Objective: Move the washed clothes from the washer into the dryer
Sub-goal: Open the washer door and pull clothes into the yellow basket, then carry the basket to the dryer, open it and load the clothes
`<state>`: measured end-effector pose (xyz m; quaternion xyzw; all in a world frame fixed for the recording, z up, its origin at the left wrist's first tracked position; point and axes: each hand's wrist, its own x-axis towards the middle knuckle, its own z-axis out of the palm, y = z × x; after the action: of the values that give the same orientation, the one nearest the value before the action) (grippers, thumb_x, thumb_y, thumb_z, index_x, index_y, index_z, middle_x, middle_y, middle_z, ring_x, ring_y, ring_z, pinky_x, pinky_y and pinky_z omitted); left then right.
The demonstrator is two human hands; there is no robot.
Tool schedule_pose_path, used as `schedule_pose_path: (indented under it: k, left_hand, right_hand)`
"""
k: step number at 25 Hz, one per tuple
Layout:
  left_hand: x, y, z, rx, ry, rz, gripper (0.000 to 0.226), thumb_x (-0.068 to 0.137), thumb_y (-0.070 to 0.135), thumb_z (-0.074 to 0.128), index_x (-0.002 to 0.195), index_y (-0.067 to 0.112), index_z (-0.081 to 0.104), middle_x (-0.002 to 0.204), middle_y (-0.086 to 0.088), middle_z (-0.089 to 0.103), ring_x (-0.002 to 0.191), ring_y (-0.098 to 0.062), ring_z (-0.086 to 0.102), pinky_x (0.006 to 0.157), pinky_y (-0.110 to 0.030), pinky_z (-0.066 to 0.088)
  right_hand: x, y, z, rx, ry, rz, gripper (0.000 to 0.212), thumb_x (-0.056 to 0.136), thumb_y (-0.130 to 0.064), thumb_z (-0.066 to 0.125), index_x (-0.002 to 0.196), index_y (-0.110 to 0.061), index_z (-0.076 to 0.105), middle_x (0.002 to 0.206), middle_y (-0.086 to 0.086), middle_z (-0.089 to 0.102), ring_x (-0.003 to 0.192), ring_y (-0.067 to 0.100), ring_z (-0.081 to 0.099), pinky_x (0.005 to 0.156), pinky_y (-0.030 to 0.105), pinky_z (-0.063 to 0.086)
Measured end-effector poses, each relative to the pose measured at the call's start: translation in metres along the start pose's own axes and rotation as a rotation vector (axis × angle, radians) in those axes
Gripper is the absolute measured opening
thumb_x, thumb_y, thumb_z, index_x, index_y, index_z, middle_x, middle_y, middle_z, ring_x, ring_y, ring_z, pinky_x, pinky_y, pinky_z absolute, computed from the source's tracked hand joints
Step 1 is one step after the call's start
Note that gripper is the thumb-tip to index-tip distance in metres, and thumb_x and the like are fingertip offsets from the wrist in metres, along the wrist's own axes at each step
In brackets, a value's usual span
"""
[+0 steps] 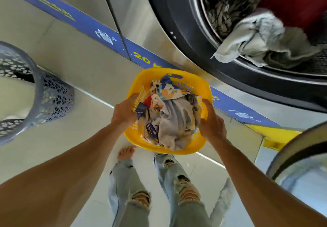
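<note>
A yellow laundry basket (178,74) stands on the floor below the machine, filled with washed clothes (174,118): grey, patterned blue-orange and red pieces. My left hand (124,112) reaches over the basket's left rim with its fingers in the clothes. My right hand (211,121) reaches over the right rim and presses against the grey cloth. At the upper right the machine's round drum opening (178,32) is open. A pale grey cloth (256,39) hangs over its lip, with dark patterned and red clothes behind it.
A grey perforated basket (51,99) stands at the left. The open round machine door (300,159) juts in at the lower right. A blue strip with yellow print runs along the machines' base. My legs in torn jeans stand below the basket.
</note>
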<state>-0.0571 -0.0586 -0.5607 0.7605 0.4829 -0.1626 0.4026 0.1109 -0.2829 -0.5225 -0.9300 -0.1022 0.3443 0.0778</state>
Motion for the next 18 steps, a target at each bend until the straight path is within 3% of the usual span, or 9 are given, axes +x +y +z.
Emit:
schedule_pose_path:
  k: [4, 7, 10, 15, 18]
  left_hand:
    - [-0.08, 0.016, -0.045, 0.081, -0.129, 0.136, 0.081, 0.082, -0.004, 0.053, 0.15, 0.035, 0.031, 0.147, -0.014, 0.048, 0.131, -0.037, 0.048, 0.104, -0.036, 0.04]
    - [-0.128, 0.034, -0.09, 0.211, -0.182, 0.337, 0.084, 0.081, -0.005, 0.051, 0.151, 0.035, 0.027, 0.14, -0.02, 0.053, 0.12, -0.042, 0.055, 0.091, -0.039, 0.046]
    - [-0.158, 0.046, -0.125, 0.339, -0.249, 0.441, 0.087, 0.081, -0.003, 0.055, 0.152, 0.035, 0.023, 0.143, -0.019, 0.05, 0.119, -0.041, 0.055, 0.078, -0.029, 0.04]
    - [-0.196, 0.07, -0.15, 0.549, -0.347, 0.594, 0.086, 0.077, 0.014, 0.06, 0.15, 0.042, 0.025, 0.146, -0.01, 0.049, 0.119, -0.035, 0.057, 0.079, -0.028, 0.044]
    - [-0.207, 0.074, -0.136, 0.625, -0.434, 0.742, 0.088, 0.069, 0.022, 0.057, 0.142, 0.059, 0.025, 0.146, -0.005, 0.051, 0.118, -0.026, 0.06, 0.088, -0.032, 0.053]
  right_hand:
    - [-0.112, 0.004, -0.05, 0.021, 0.025, 0.126, 0.063, 0.099, -0.037, 0.047, 0.152, -0.05, 0.016, 0.122, 0.018, 0.065, 0.11, 0.04, 0.062, 0.084, 0.043, 0.049]
    - [-0.2, 0.014, -0.054, 0.133, 0.075, 0.213, 0.067, 0.096, -0.043, 0.047, 0.153, -0.05, 0.013, 0.125, 0.019, 0.065, 0.113, 0.04, 0.062, 0.086, 0.043, 0.049]
    - [-0.266, 0.015, -0.051, 0.237, 0.134, 0.254, 0.067, 0.096, -0.046, 0.044, 0.154, -0.048, 0.01, 0.128, 0.022, 0.063, 0.114, 0.042, 0.061, 0.088, 0.046, 0.049]
    - [-0.352, 0.021, -0.035, 0.358, 0.241, 0.319, 0.071, 0.097, -0.034, 0.044, 0.155, -0.046, 0.005, 0.127, 0.021, 0.062, 0.114, 0.041, 0.061, 0.086, 0.045, 0.049]
    - [-0.403, 0.035, -0.019, 0.395, 0.311, 0.394, 0.073, 0.096, -0.032, 0.045, 0.155, -0.045, 0.004, 0.12, 0.02, 0.064, 0.106, 0.039, 0.064, 0.082, 0.044, 0.051]
